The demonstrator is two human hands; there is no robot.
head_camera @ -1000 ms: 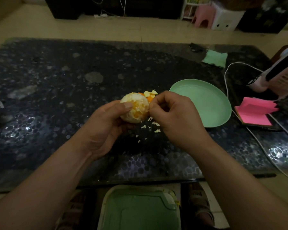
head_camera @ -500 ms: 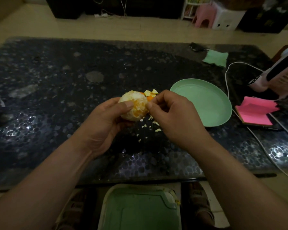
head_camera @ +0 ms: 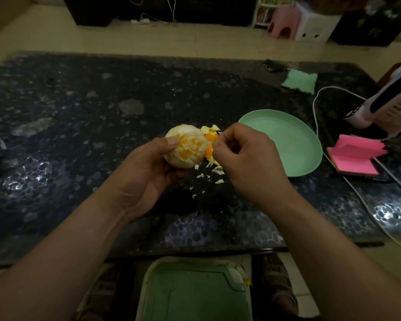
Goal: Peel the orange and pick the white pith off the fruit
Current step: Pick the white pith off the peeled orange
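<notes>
Right hand (head_camera: 248,158) eased off orange (head_camera: 185,149), maybe pinching pith.

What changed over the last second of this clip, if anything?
Very little. The right hand, pinching at the right side of the orange, drew slightly rightward, baring an orange-coloured strip between them. The left hand still holds the orange in place; the pith scraps, green plate and pink notepad have not moved.

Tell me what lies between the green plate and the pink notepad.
A white cable runs between the plate and the pink notepad, in the head view.
</notes>
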